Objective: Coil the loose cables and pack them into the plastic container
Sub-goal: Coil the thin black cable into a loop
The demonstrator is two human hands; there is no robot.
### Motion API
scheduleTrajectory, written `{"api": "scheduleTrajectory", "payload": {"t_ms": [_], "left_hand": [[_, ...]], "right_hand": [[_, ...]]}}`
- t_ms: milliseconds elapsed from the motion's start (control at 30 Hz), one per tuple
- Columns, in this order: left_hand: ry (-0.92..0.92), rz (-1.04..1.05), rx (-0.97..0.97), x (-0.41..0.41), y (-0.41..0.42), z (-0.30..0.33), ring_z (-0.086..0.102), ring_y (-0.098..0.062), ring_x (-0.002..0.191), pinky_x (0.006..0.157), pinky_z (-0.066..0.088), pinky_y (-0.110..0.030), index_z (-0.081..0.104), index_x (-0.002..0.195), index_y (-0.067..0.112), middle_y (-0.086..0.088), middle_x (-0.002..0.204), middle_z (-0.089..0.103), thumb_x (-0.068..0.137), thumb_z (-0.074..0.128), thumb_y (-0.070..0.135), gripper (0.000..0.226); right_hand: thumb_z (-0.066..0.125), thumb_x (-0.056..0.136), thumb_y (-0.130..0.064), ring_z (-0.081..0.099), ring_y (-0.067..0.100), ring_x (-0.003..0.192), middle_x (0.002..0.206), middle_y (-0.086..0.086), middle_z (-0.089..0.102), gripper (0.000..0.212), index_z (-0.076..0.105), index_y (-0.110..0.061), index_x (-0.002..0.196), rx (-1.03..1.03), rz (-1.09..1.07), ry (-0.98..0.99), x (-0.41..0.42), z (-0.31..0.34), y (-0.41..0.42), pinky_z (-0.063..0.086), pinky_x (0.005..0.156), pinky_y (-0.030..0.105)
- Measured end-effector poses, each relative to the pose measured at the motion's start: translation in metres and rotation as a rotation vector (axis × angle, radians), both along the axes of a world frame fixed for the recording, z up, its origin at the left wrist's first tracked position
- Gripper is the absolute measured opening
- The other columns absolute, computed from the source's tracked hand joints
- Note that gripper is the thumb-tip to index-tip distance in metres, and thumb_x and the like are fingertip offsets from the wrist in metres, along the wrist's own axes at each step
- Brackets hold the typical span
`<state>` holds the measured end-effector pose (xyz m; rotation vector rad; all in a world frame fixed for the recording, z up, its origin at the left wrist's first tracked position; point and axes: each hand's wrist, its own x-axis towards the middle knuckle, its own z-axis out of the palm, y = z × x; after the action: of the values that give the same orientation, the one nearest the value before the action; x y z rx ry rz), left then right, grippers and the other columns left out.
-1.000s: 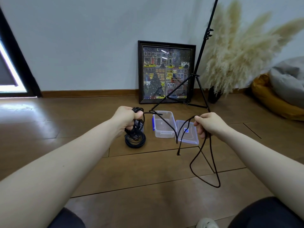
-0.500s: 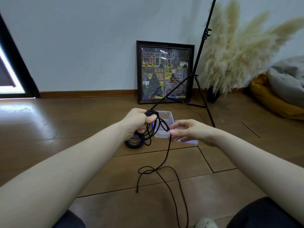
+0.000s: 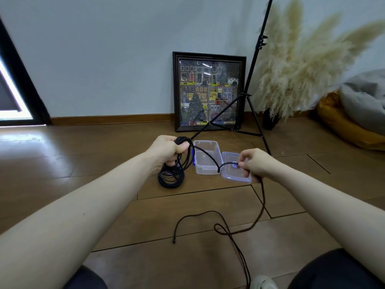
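A black cable (image 3: 210, 156) is being gathered above a wooden floor (image 3: 83, 163). Its wound loops are being gripped in the left hand (image 3: 166, 150), fingers curled around them, and are hanging down to the left of a clear plastic container (image 3: 206, 157). A further stretch is being pinched by the right hand (image 3: 255, 163) over the container's lid (image 3: 234, 171), which is lying just to the container's right. The loose remainder is being trailed across the near floor. A framed picture (image 3: 209, 91) is being leaned against the far wall.
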<state>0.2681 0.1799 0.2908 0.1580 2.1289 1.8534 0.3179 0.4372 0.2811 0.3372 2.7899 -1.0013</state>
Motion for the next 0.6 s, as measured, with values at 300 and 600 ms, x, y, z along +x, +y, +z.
{"api": "scheduleTrajectory", "payload": {"t_ms": [300, 600], "left_hand": [[-0.008, 0.128, 0.055, 0.002, 0.002, 0.005, 0.019, -0.012, 0.045, 0.041, 0.020, -0.020, 0.054, 0.079, 0.006, -0.001, 0.058, 0.029, 0.099, 0.057, 0.008, 0.020], [-0.044, 0.028, 0.105, 0.010, 0.020, 0.004, 0.020, -0.006, 0.035, 0.037, 0.017, -0.016, 0.050, 0.081, 0.006, -0.004, 0.066, 0.037, 0.098, 0.056, 0.002, 0.018]], "right_hand": [[0.051, 0.097, -0.002, 0.057, 0.009, 0.073, 0.073, -0.011, 0.064, 0.029, 0.066, -0.019, 0.079, 0.003, 0.401, -0.215, 0.009, 0.001, 0.007, 0.042, 0.073, 0.020], [0.063, 0.091, -0.035, 0.063, 0.008, 0.115, 0.114, 0.002, 0.072, 0.035, 0.061, -0.012, 0.116, -0.531, 0.481, -0.090, 0.012, 0.012, -0.032, 0.041, 0.105, 0.032]]}}
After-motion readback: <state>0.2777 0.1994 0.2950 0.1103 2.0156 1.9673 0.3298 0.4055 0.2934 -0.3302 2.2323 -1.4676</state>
